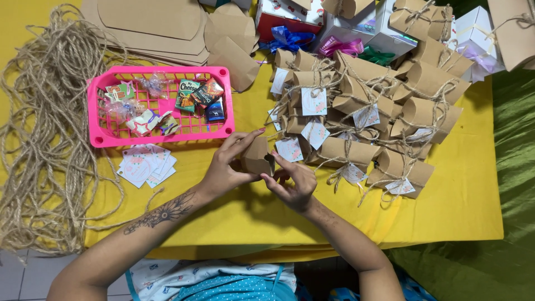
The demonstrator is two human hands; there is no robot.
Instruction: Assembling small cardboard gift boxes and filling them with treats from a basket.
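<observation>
Two hands: both meet over the middle of the bench, sharing one small kraft box (pixel 257 156).
Left hand (pixel 228 167): fingers curl round the box's left side and thumb presses its face, steadying it so the other hand can work the end.
Right hand (pixel 292 181): fingertips pinch at the box's open right end, where a dark gap shows; it seems to be folding in the flap.
Box: held just above the yellow cloth (pixel 462 189), between the pink basket (pixel 100 120) and the pile of tied boxes (pixel 368 106), touching neither.
Basket: up and left of the hands, holding small wrapped snacks (pixel 198 97), likely kept close as filling.
Tags (pixel 145 166): a loose fan of pale printed cards just below the basket, near the left hand.
Twine (pixel 42 139): a big loose heap of jute cord over the bench's left edge, within reach for tying.
Tied boxes: stacked on the right, each bound with twine and a tag, set apart as finished work.
Flat blanks (pixel 161 25): unfolded kraft cutouts stacked at the far left top.
Gift boxes (pixel 368 28): white and red ones with ribbon bows at the far edge.
Surroundings: green fabric (pixel 512 167) to the right; pale floor tiles (pixel 22 276) at lower left.
</observation>
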